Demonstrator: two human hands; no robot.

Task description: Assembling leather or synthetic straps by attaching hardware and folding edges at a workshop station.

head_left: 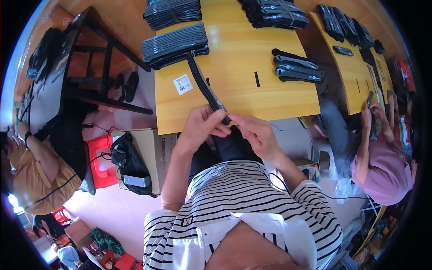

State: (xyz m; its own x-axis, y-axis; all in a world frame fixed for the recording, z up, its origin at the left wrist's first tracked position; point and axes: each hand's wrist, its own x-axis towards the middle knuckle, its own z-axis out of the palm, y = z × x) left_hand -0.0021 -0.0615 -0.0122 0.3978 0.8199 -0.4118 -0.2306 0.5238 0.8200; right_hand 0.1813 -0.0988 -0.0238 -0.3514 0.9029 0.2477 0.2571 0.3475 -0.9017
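Note:
A long, narrow black strip (203, 85) slants over the near edge of the yellow table, its far end by a stack of dark strips. My left hand (200, 128) is closed round its near end, thumb on top. My right hand (258, 135) has its fingers bent, and their tips pinch at that same near end; what exactly lies between them is too small to make out. Stacked dark strips (175, 42) lie beyond on the left. To the right rests a small fanned pile of black and grey strips (297, 66).
Tied bundles of strips (276, 12) stand along the table's (238, 54) far side, and a white label (183, 84) is stuck on it. A cardboard box (157, 153) with a black bag (132, 162) stands left. People work at side tables, one in a pink top (382, 168).

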